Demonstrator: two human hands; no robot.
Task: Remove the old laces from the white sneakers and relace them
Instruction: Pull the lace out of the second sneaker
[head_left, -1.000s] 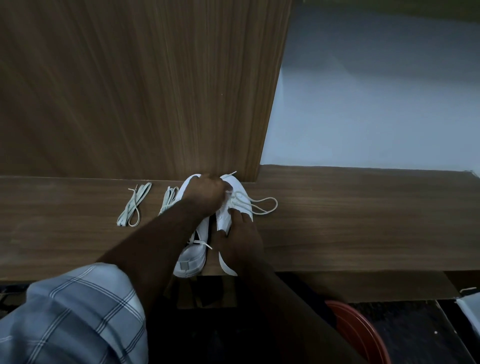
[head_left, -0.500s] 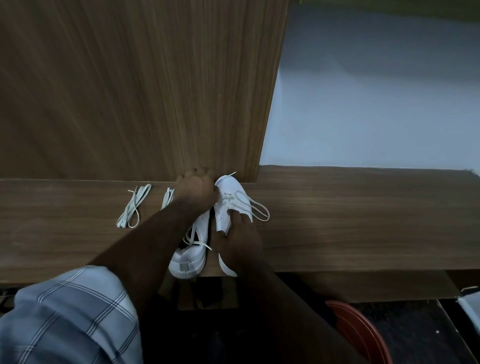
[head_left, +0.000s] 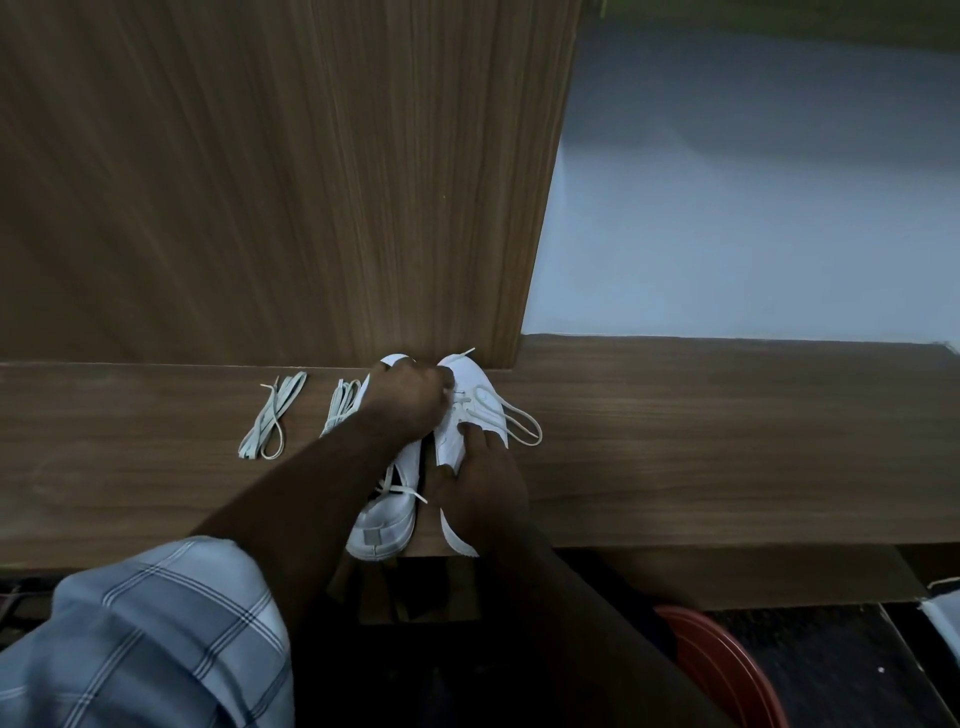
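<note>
Two white sneakers stand side by side on the wooden shelf (head_left: 727, 441), toes towards the wood panel. My right hand (head_left: 480, 493) clasps the right sneaker (head_left: 470, 400) at its middle from the near side. My left hand (head_left: 408, 397) reaches across the left sneaker (head_left: 384, 527) and pinches the lace (head_left: 519, 421) at the right sneaker's eyelets; its fingertips are hidden. A loop of that lace trails to the right on the shelf. The left sneaker's loose lace ends lie across its tongue.
Two bundles of spare laces lie to the left: one (head_left: 272, 418) apart, one (head_left: 340, 402) beside my left forearm. An upright wood panel (head_left: 285, 182) backs the shelf. A red round tub (head_left: 727, 670) sits below at the right. My checked sleeve fills the lower left.
My left hand has shifted right from over the left sneaker's toe to the right sneaker's lacing. The lace loop on the right has spread a little wider. My right hand stays put.
</note>
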